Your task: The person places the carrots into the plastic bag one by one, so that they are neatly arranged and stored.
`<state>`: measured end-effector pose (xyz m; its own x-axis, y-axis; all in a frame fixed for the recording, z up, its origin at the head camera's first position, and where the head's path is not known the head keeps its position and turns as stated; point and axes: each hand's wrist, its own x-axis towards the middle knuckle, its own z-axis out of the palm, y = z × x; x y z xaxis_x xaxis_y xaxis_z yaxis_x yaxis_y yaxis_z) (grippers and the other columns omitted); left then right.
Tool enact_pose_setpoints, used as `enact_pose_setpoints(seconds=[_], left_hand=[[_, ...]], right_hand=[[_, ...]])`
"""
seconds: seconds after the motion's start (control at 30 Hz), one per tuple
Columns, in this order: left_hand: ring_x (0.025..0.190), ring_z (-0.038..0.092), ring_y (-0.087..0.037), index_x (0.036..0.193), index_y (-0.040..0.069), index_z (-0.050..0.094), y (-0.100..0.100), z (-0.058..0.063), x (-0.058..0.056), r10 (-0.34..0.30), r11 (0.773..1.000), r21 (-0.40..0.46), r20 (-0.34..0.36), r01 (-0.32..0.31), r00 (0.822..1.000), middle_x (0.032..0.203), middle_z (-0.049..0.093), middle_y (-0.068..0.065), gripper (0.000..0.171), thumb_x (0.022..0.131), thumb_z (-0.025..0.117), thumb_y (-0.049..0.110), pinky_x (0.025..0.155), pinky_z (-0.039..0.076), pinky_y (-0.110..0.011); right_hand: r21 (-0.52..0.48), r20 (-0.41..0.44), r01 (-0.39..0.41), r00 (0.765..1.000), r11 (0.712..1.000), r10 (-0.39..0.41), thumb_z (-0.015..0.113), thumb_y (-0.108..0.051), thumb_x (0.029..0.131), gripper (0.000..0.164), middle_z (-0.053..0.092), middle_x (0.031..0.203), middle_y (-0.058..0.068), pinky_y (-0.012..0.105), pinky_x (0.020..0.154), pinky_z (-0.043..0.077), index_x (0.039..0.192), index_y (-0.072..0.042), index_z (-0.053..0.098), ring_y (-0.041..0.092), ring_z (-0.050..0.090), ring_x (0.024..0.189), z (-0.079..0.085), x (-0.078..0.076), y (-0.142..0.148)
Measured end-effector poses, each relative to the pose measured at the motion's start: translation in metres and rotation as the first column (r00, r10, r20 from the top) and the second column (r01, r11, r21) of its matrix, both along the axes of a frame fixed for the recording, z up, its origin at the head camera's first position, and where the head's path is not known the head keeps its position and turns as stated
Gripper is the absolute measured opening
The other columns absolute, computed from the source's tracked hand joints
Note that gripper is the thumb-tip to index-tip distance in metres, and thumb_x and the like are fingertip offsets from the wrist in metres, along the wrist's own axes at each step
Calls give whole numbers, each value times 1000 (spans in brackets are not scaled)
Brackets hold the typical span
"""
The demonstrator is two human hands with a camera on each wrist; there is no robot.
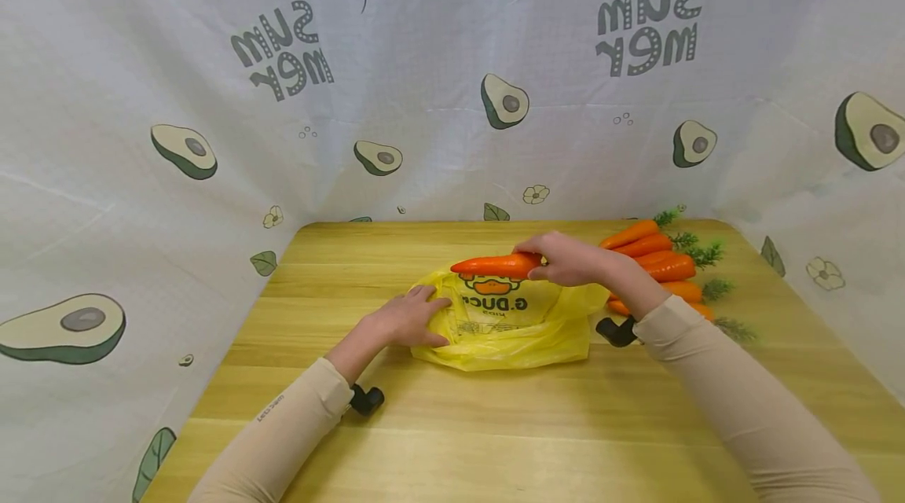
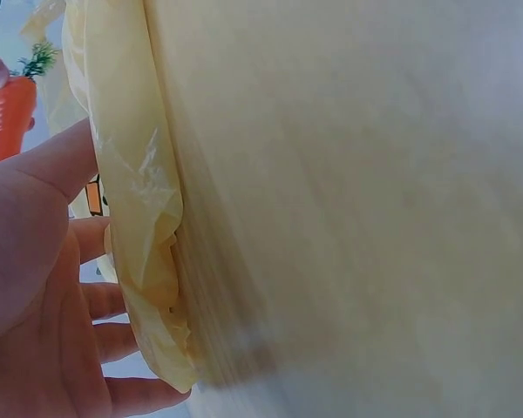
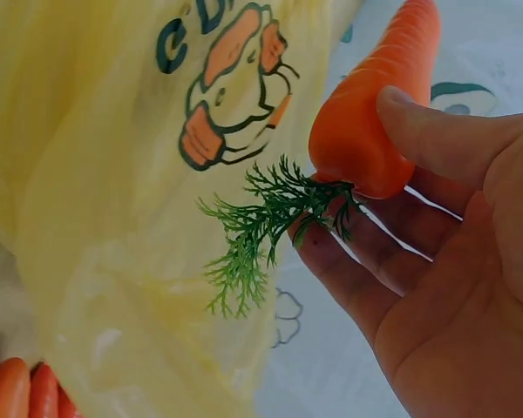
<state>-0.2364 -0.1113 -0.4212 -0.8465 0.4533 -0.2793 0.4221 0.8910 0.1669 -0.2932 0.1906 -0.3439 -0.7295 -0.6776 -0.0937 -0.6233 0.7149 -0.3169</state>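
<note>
orange, tapered carrot with feathery green leaves [image 1: 488, 266]: gripped in the right hand [image 1: 571, 261], thumb on one side of the thick end, fingers on the other. tip points toward the left hand. leaves hang by the right fingers, seen in the right wrist view.

left hand [image 1: 406, 318]: fingers spread, not curled, touching the left edge of a crumpled, thin yellow plastic bag [image 1: 495, 354]. left wrist view has the fingertips going behind the plastic edge.

bag lies between the hands, on the table. carrot is in front of its printed panel in the head view; can't tell if they touch. print is an orange-billed duck face [image 3: 235, 96] with dark lettering.

right of the right hand, partly behind that forearm: pile of orange and red-orange carrots [image 1: 654, 259], green tops facing away from the hand.

both forearms in beige sleeves [image 1: 283, 432], small black device [image 1: 366, 401] under the left wrist, another near the right.

under both hands: pale wood-grain table [image 1: 495, 424]. beyond them: white fabric backdrop [image 1: 424, 78] with avocados, leaves, mirrored "summer".
</note>
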Motion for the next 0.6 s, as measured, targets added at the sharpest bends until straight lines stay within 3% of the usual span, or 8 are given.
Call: enact_pose_setpoints(seconds=[0.3, 0.6], left_hand=[[153, 22, -36, 157, 24, 38, 0, 1, 0, -11, 1000, -1, -8, 11, 1000, 166, 24, -15, 78, 92, 66, 57, 120, 27, -57], [153, 22, -35, 157, 24, 38, 0, 3, 0, -4, 1000, 0, 23, 4, 1000, 166, 23, -14, 78, 92, 67, 55, 120, 27, -56]], right_hand=[[18, -1, 25, 1000, 1000, -25, 69, -9, 95, 50, 62, 134, 23, 55, 105, 45, 141, 6, 54, 36, 59, 119, -16, -6, 10], [16, -2, 46, 999, 999, -46, 68, -6, 94, 47, 61, 134, 25, 56, 105, 45, 139, 5, 56, 40, 58, 121, -37, -16, 16]])
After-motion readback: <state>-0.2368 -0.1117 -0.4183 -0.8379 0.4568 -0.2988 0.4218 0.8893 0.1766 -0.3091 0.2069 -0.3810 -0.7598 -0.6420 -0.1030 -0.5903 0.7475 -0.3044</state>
